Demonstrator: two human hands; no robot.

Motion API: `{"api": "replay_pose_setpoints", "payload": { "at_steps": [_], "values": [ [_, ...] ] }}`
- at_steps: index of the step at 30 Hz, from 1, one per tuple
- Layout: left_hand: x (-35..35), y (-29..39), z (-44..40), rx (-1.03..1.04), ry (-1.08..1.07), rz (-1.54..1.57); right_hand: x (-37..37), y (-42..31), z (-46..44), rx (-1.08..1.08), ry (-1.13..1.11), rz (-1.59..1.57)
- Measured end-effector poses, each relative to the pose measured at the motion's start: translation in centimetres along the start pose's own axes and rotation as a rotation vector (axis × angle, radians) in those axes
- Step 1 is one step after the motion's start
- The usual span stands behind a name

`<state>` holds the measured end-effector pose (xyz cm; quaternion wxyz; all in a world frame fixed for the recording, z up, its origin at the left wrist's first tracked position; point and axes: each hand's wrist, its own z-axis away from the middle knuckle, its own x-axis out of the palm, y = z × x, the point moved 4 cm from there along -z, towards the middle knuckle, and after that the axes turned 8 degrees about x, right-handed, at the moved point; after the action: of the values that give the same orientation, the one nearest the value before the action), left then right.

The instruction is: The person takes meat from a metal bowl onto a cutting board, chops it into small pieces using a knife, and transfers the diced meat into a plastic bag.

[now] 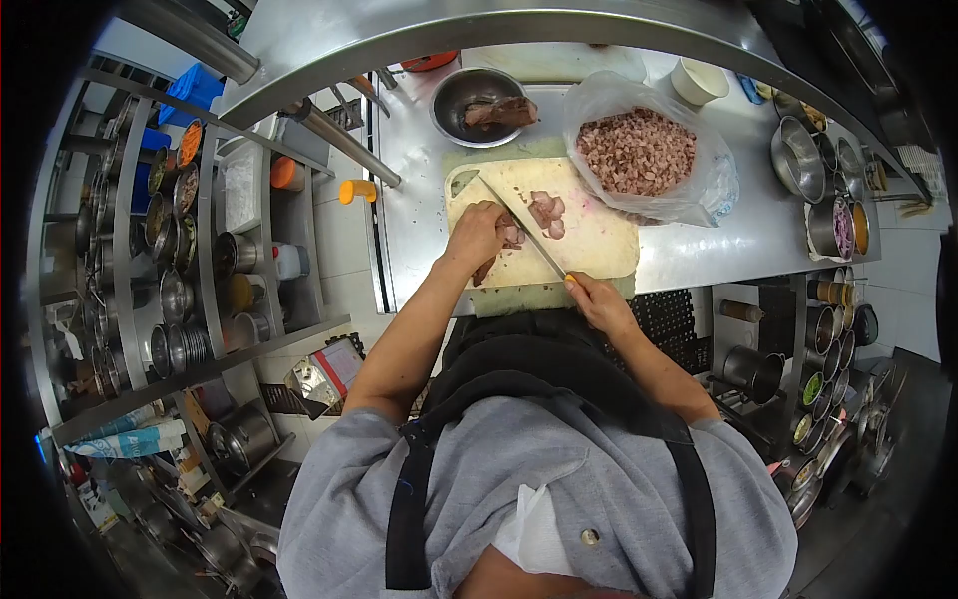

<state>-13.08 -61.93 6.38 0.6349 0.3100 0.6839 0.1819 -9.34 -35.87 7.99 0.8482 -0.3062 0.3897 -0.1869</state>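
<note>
Well, my left hand is bunched over the meat on the board; my right hand grips the knife. If that moist meat slid, the long, straight blade could nick my fingertips. Beyond lie glossy pink chunks, a coarse brown slab in a round steel bowl, and small cubes in crinkled plastic.
</note>
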Motion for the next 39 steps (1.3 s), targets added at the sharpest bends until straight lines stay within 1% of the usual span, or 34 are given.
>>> {"api": "replay_pose_setpoints", "payload": {
  "at_steps": [1, 5, 7, 9, 13, 19, 21, 25, 27, 31, 34, 36, 39],
  "values": [
    [0.2, -0.2, -0.2, -0.025, -0.041, -0.009, 0.0, 0.1, -0.1, 0.000, 0.001, 0.001],
    [0.3, -0.9, -0.3, -0.046, -0.010, 0.014, 0.1, 0.2, -0.1, 0.028, -0.011, -0.025],
    [-0.3, -0.2, 0.2, 0.045, 0.064, 0.027, -0.1, 0.0, 0.0, 0.033, -0.011, -0.034],
    [-0.6, 1.2, 1.2, 0.052, 0.051, 0.009, -0.1, -0.1, 0.0, 0.075, -0.058, -0.030],
    [-0.9, 2.0, 2.3, 0.078, 0.018, -0.026, 0.2, 0.3, -0.2, 0.069, -0.036, -0.041],
    [-0.8, 1.6, 2.7, 0.075, 0.090, -0.024, 0.1, 0.5, 0.0, 0.001, -0.021, -0.025],
    [-0.4, 1.3, 2.6, 0.084, 0.099, -0.027, -0.1, 0.3, 0.2, -0.178, 0.078, 0.016],
    [-0.4, 1.6, 2.6, 0.085, 0.088, -0.033, -0.9, -0.3, 0.7, -0.129, 0.027, 0.036],
    [-0.8, 2.0, 2.8, 0.067, 0.113, -0.035, -1.3, -0.8, 1.1, -0.170, 0.063, 0.034],
    [0.1, 1.7, 2.8, 0.036, 0.131, -0.059, -1.9, -1.6, 1.2, -0.170, 0.034, 0.075],
    [0.4, 1.5, 2.7, 0.012, 0.124, -0.045, -2.3, -2.3, 0.9, -0.129, -0.026, 0.113],
    [0.4, 1.5, 2.6, 0.012, 0.130, -0.039, -2.7, -2.9, 0.9, -0.044, -0.087, 0.122],
    [0.3, 1.4, 2.6, 0.015, 0.135, -0.009, -1.8, -1.8, -0.8, -0.092, -0.066, 0.079]
  ]
}}
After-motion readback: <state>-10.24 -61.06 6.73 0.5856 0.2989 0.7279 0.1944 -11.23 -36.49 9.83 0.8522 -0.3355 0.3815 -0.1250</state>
